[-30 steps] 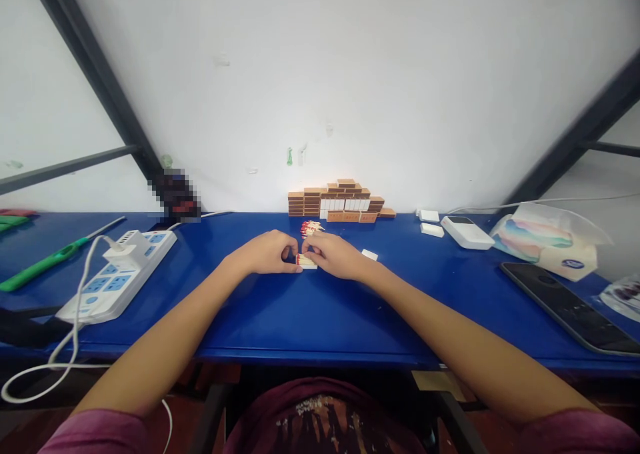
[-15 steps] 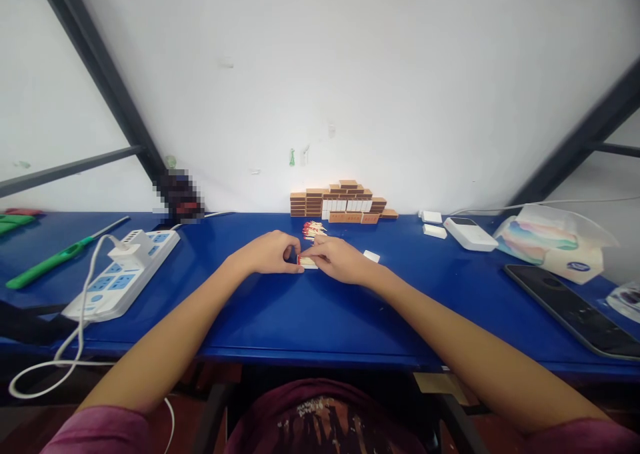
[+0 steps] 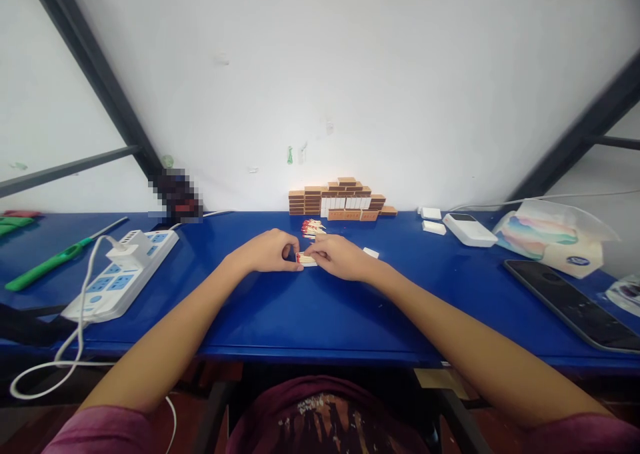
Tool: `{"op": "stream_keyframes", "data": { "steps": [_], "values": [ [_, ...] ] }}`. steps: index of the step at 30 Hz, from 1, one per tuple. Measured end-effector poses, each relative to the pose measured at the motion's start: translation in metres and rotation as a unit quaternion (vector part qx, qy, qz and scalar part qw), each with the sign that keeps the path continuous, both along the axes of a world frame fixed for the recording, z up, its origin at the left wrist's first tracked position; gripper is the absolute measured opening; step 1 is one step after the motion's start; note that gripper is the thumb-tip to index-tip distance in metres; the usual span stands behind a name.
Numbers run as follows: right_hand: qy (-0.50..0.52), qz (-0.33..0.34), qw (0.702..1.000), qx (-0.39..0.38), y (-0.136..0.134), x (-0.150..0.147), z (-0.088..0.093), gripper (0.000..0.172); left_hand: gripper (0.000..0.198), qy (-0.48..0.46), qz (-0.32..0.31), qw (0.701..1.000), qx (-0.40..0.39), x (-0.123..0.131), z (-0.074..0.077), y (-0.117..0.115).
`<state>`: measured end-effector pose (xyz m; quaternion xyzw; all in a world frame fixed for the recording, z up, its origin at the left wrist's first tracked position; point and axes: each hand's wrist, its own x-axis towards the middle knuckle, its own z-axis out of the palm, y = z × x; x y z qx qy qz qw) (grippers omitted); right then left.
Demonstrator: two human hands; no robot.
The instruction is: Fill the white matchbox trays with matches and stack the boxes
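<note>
My left hand (image 3: 267, 251) and my right hand (image 3: 339, 256) meet at the middle of the blue table (image 3: 310, 307). Both pinch a small open matchbox tray (image 3: 305, 260) filled with red-tipped matches, which rests on the table between the fingertips. A loose heap of matches (image 3: 313, 227) lies just behind the hands. A small white box sleeve (image 3: 371, 253) sits to the right of my right hand.
Stacked brown and white matchboxes (image 3: 341, 199) stand against the wall. A white power strip (image 3: 120, 273) with cable and a green lighter (image 3: 50, 261) lie left. White boxes (image 3: 433, 227), a white device (image 3: 469, 230), a tissue pack (image 3: 550, 239) and a dark phone (image 3: 570, 305) lie right.
The hands stay on the matchbox tray; only the fingers shift slightly. The view wobbles a little.
</note>
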<state>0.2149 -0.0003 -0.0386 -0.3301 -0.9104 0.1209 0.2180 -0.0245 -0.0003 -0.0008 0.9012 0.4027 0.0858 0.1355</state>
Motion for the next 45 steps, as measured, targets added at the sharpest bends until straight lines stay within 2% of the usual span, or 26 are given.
{"op": "stream_keyframes", "data": {
  "steps": [4, 10, 17, 24, 29, 34, 38, 45],
  "values": [
    [0.001, -0.004, 1.000, 0.008, -0.001, 0.002, 0.004, 0.026, 0.034, 0.001, 0.000, 1.000, 0.002, 0.000, 0.000, 0.001],
    [-0.004, 0.015, 1.000, 0.008, -0.001, 0.002, 0.001, 0.036, 0.035, 0.011, 0.006, 1.000, 0.000, 0.001, 0.001, 0.000],
    [-0.022, 0.016, 1.000, 0.013, -0.003, 0.004, 0.004, 0.037, 0.034, 0.003, -0.001, 1.000, 0.002, -0.002, 0.002, 0.002],
    [0.045, -0.072, 0.994, 0.069, 0.004, 0.018, 0.012, 0.029, 0.039, -0.049, 0.043, 0.998, 0.025, -0.016, 0.010, 0.010],
    [0.024, -0.123, 0.990, 0.070, 0.011, 0.027, 0.013, 0.026, 0.041, -0.052, 0.045, 0.997, 0.017, -0.018, 0.011, 0.010],
    [0.006, -0.137, 0.989, 0.058, 0.011, 0.026, 0.013, 0.026, 0.043, -0.018, 0.066, 0.997, 0.048, -0.019, 0.013, 0.011],
    [0.004, -0.135, 0.989, 0.061, 0.010, 0.024, 0.012, 0.026, 0.039, 0.010, 0.059, 0.996, 0.065, -0.013, 0.011, 0.009],
    [-0.004, -0.120, 0.991, 0.060, 0.011, 0.025, 0.008, 0.025, 0.040, 0.013, 0.075, 0.993, 0.085, -0.010, 0.011, 0.006]
  ]
}}
